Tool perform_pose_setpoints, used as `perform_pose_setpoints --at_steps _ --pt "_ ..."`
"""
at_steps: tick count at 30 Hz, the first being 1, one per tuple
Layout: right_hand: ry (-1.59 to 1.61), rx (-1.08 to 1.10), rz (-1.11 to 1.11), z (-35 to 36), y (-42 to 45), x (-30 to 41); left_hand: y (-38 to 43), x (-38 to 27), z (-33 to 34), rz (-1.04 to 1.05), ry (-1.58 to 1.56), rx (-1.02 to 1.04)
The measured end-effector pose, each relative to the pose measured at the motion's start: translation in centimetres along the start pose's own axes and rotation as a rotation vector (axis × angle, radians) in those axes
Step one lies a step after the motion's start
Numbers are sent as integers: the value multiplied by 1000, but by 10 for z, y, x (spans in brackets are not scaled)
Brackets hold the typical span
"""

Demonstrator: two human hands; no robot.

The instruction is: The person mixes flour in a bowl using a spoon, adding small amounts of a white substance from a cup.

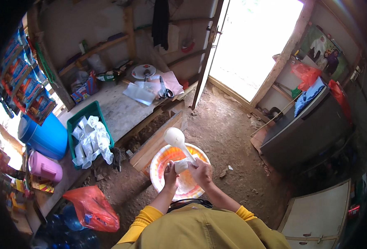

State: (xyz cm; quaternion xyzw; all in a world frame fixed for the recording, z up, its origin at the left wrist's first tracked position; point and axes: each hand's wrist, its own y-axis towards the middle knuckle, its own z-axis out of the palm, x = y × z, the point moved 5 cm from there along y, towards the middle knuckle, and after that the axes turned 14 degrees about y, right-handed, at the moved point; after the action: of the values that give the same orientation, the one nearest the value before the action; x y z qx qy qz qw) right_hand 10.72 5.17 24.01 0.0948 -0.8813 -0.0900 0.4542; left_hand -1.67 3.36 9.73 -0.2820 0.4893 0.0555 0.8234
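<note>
My right hand (199,173) grips the handle of a pale plastic ladle (174,137), whose bowl points up and away from me. Between both hands is a small plastic bag with white contents (181,166), and my left hand (171,177) holds its left end. Both hands are above an orange and white patterned basin (158,155) on the dirt floor, with some white matter low inside it. To the left, a green plastic basket (69,130) holds several filled clear plastic bags (91,140).
A low wooden platform (115,109) on the left bears scissors (168,92), plastic sheets (140,93) and a plate (143,71). Near it are a blue bucket (46,135), a pink pitcher (46,166) and a red plastic bag (93,208). A dark refrigerator (304,130) is at right.
</note>
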Motion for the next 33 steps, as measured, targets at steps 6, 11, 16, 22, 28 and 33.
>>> perform_pose_setpoints --at_steps 6,11,16,22,28,33 --pt "206 87 54 -10 5 14 6 5 2 -78 -48 121" --pt "568 193 320 -26 14 16 8 16 -11 -298 -211 71" --pt "360 228 396 -32 7 -49 7 10 -29 -273 -397 198" --pt "-56 513 709 55 -68 -226 -6 -9 -40 -180 -450 281" --pt "-27 637 1105 86 -106 -249 -21 -11 -48 -220 -456 198" --pt "-97 591 885 98 -115 -283 -23 -10 -47 -223 -330 166"
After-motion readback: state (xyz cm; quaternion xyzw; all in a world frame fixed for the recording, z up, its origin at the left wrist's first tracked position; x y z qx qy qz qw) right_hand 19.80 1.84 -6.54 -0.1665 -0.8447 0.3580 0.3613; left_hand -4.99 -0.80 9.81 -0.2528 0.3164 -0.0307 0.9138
